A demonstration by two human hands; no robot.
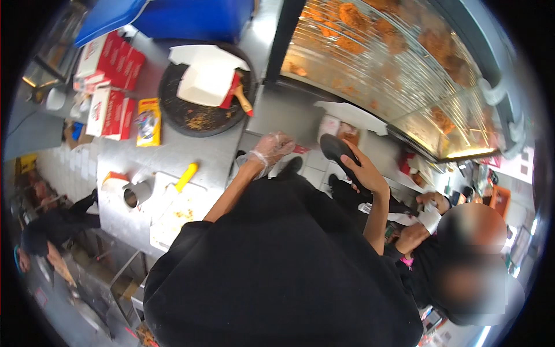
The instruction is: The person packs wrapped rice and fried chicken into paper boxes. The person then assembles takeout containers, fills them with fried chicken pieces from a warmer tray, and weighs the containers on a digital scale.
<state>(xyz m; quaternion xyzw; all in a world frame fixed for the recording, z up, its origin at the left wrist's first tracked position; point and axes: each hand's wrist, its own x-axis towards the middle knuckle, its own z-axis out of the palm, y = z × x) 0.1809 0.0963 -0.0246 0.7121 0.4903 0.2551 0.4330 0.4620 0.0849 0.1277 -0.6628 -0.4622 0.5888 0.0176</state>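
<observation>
Black tool (335, 150): long axis is slanting beside the open box (361, 118), broad end pointing forward-left, surface smooth and rounded, right grip (366, 172) holding it; gloved left grip (272, 149) curled, contents, if any, unclear.

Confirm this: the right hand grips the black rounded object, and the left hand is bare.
Not quite: the left hand is not bare; the head view shows it in a clear plastic glove. The right hand does grip the black rounded object.
</observation>
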